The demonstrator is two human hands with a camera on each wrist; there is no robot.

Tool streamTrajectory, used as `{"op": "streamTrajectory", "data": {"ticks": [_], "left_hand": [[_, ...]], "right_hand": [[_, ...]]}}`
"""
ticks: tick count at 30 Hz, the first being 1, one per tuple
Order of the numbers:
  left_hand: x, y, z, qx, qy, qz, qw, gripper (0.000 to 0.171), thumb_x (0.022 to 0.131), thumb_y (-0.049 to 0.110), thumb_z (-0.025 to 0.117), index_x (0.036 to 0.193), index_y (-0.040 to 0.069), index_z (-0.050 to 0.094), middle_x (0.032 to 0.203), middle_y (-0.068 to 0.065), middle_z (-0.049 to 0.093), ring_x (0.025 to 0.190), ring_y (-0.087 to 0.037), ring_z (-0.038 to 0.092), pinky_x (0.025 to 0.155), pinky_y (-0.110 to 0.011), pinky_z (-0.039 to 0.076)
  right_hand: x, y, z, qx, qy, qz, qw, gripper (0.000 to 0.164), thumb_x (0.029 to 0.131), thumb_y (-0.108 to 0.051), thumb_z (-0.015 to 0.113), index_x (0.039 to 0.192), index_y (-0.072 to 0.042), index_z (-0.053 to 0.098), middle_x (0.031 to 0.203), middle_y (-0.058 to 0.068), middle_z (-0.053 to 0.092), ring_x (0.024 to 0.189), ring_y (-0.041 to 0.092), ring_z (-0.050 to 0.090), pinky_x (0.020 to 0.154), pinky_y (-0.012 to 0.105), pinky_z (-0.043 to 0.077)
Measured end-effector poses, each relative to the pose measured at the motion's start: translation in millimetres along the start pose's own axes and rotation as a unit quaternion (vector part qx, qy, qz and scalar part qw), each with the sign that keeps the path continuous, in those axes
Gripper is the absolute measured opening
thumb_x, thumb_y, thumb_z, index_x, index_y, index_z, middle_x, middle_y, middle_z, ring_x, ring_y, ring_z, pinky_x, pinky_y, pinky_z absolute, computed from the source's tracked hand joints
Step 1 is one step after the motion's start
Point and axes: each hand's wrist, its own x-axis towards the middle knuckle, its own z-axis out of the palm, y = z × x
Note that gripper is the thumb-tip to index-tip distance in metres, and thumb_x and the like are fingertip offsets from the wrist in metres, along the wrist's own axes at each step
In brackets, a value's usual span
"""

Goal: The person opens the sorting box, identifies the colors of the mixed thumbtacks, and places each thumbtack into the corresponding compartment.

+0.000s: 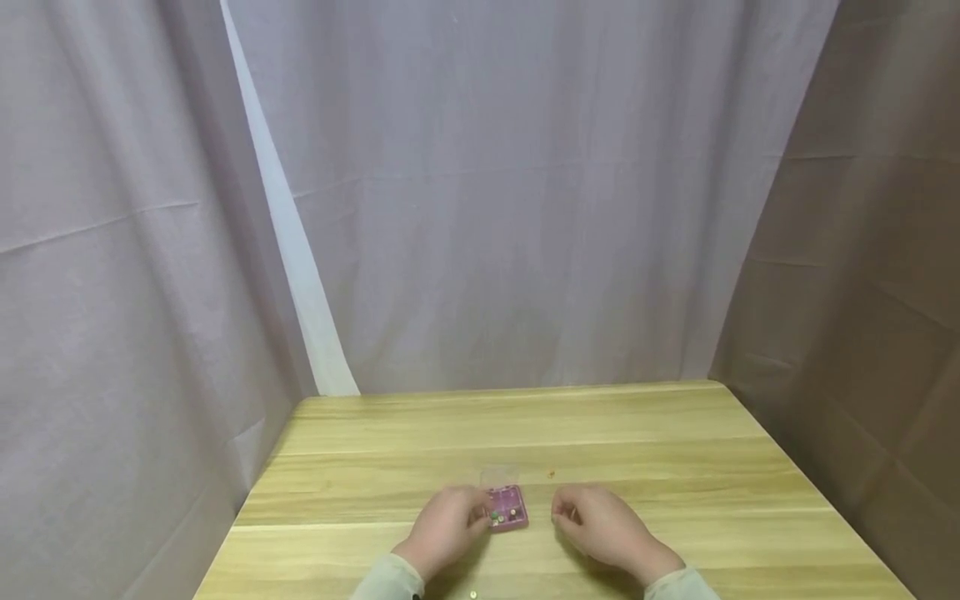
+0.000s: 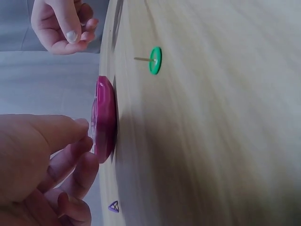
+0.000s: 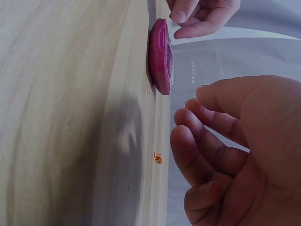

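Note:
A small magenta box (image 1: 513, 522) lies on the table, its clear lid (image 3: 197, 70) raised at the back. Inside, small green, dark and brass-coloured pieces (image 1: 500, 518) sit in compartments. My left hand (image 1: 450, 527) is at the box's left side, loosely bent fingertips right at the rim. Nothing shows between its thumb and fingers. To the right of the box hovers my right hand (image 1: 600, 527), fingers loosely curled with nothing visible in them. Orange thumbtacks (image 3: 158, 157) lie on the wood beyond it. In the left wrist view, a green thumbtack (image 2: 155, 60) rests point up.
The wood-grain table (image 1: 360, 467) meets grey curtains (image 1: 525, 208) at its back and sides. A small purple triangular piece (image 2: 114, 206) lies past the left fingers. A tiny brass-coloured piece (image 1: 473, 595) is at the near edge of the head view.

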Motion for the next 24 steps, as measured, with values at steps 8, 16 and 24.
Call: {"op": "streamTrajectory", "data": {"ticks": [8, 16, 24], "left_hand": [[-13.4, -4.0, -3.0, -0.016, -0.006, -0.009, 0.9998, 0.012, 0.086, 0.026, 0.072, 0.097, 0.02, 0.073, 0.077, 0.016, 0.064, 0.065, 0.004, 0.051, 0.061, -0.021, 0.052], [-33.9, -0.3, -14.0, -0.009, -0.037, 0.016, 0.9991, 0.008, 0.089, 0.031, 0.068, 0.087, 0.024, 0.07, 0.07, 0.019, 0.059, 0.062, 0.004, 0.049, 0.066, -0.029, 0.055], [-57.0, 5.6, -20.9, -0.058, -0.114, 0.017, 0.9917, 0.019, 0.086, 0.042, 0.072, 0.079, 0.026, 0.067, 0.066, 0.018, 0.059, 0.059, 0.003, 0.051, 0.055, -0.02, 0.049]], "right_hand": [[2, 3, 6, -0.003, 0.005, -0.005, 1.0, 0.005, 0.09, -0.026, 0.067, 0.085, -0.028, 0.066, 0.074, -0.02, 0.061, 0.065, 0.001, 0.053, 0.058, 0.027, 0.051], [3, 4, 6, -0.007, 0.008, -0.008, 1.0, 0.009, 0.089, -0.025, 0.068, 0.083, -0.031, 0.065, 0.075, -0.02, 0.061, 0.066, 0.0, 0.053, 0.059, 0.028, 0.051], [1, 4, 4, -0.007, 0.008, -0.009, 1.0, 0.008, 0.089, -0.025, 0.068, 0.084, -0.03, 0.066, 0.077, -0.02, 0.063, 0.067, 0.0, 0.054, 0.06, 0.028, 0.052]]}}
